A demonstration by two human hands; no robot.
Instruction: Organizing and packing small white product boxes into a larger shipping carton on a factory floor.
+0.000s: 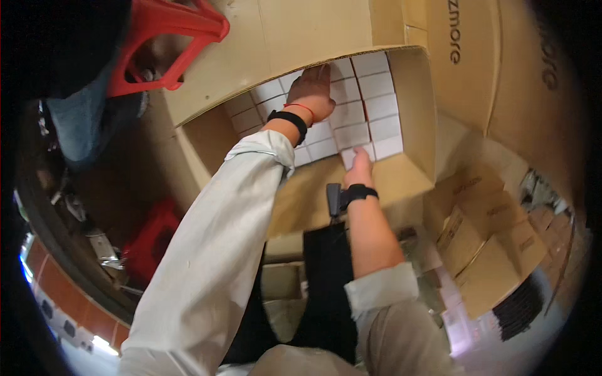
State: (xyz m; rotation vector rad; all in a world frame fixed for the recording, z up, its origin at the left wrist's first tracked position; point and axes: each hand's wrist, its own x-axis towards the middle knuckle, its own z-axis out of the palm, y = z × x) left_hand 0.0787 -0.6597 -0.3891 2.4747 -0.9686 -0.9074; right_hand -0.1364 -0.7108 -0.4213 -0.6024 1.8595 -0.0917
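A large open cardboard carton point(416, 119) lies before me, filled with rows of small white boxes point(380, 106). Over the far side of these rows reaches my left hand point(311, 91), its fingers stretched out across the box tops and holding nothing. At the near side of the rows, my right hand point(359, 168) is closed on one small white box point(347, 157), with the thumb over it and the other fingers mostly hidden. That box sits a little nearer to me than its neighbours. Dark bands circle both wrists.
A red plastic stool point(182, 25) stands at the far left, beside a person's leg in blue denim point(78, 122). Another red object point(153, 241) lies below it. Large cartons point(464, 69) rise at the far right, and smaller brown cartons point(483, 219) are stacked nearer.
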